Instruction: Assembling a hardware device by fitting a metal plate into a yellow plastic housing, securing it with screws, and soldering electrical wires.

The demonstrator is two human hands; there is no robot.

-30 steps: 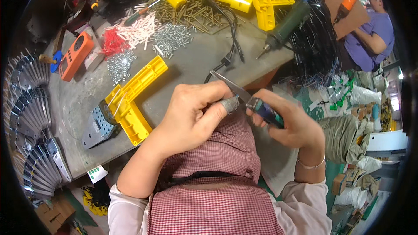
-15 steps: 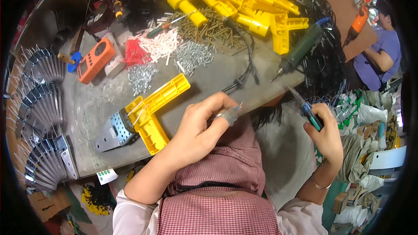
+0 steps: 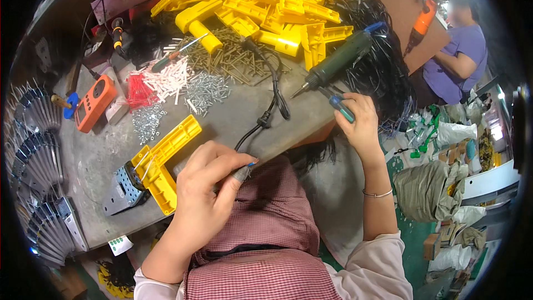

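Note:
My left hand (image 3: 208, 186) is closed in a pinch at the table's front edge, a grey wrap on its thumb. A small blue wire tip (image 3: 252, 164) shows between thumb and forefinger. The black power cord (image 3: 257, 128) runs down behind that hand, its strain relief lying on the table. My right hand (image 3: 360, 122) grips blue-green-handled pliers (image 3: 340, 106) over the table's right edge, close to a dark green electric screwdriver (image 3: 344, 58). Left of my left hand, a yellow plastic handle half (image 3: 161, 180) lies open, joined to a perforated metal plate (image 3: 123, 191); pale wires cross it.
Yellow handle shells (image 3: 266, 5) are heaped at the back. Before them lie brass-coloured screws (image 3: 222, 58), silver screws (image 3: 206, 93), white sleeves (image 3: 172, 80) and red pieces (image 3: 139, 91). An orange meter (image 3: 95, 103) and fanned metal parts (image 3: 41, 161) stand left. A person (image 3: 458, 50) sits right.
My right hand has brought the pliers inward over the table, beside the electric screwdriver. The left hand still pinches the wire end. The whole view has shifted, so the table's contents sit further left.

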